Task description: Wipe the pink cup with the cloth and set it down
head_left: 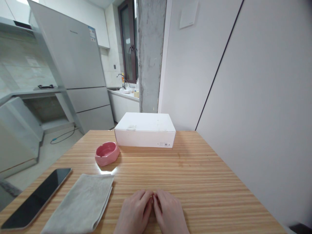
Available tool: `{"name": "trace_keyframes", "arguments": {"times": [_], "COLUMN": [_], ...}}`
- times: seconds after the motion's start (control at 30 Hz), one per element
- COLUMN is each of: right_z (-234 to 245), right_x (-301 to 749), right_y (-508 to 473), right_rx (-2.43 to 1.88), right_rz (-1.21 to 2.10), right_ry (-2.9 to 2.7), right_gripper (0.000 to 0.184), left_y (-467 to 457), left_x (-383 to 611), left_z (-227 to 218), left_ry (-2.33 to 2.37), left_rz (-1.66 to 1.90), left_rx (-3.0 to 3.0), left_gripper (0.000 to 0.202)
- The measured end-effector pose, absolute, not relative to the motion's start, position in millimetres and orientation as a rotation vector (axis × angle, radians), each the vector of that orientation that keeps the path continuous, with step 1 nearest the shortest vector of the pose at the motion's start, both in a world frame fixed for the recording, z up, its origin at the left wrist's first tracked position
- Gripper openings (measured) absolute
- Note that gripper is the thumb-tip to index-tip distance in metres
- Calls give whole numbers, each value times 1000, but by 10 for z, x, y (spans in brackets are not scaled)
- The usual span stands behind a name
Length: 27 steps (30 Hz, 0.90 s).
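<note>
My left hand (136,211) and my right hand (168,211) rest side by side on the wooden table, close to its front edge. Their fingers are curled in, and the two hands meet at the thumbs and index fingers. Nothing shows in either of them. To the left of my left hand lies a folded grey cloth (81,203). Farther left is a black-screened smartphone (37,198), face up. A pink ashtray (107,153) stands beyond the cloth. At the far side of the table sits a closed white box (145,138).
The striped wooden table (207,188) narrows toward the back. A white wall (263,107) runs along its right side. Behind it are a concrete pillar (151,58), a tall grey fridge (70,48) and a sink counter (125,105). A cable (64,135) lies on the floor at left.
</note>
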State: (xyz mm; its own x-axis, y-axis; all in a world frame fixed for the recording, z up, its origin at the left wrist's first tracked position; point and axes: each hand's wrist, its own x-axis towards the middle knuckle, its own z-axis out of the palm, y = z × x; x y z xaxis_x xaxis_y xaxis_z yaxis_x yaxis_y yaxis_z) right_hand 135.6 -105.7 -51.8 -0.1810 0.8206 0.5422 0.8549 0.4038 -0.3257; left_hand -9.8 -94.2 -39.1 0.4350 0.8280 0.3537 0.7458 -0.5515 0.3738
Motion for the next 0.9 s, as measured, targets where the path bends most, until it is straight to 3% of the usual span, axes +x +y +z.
{"name": "trace_keyframes", "arguments": {"times": [0.9], "right_z": [-580], "right_x": [1387], "right_y": [-1036], "right_rx": [-1413], "right_rz": [-107], "right_ry": [-2020], "right_gripper": [49], "left_y": [-896], "left_x": [-149], "left_z": [-494], "left_ry": [1441], "left_rz": [727], "left_rx": [2583], "left_gripper": [22]}}
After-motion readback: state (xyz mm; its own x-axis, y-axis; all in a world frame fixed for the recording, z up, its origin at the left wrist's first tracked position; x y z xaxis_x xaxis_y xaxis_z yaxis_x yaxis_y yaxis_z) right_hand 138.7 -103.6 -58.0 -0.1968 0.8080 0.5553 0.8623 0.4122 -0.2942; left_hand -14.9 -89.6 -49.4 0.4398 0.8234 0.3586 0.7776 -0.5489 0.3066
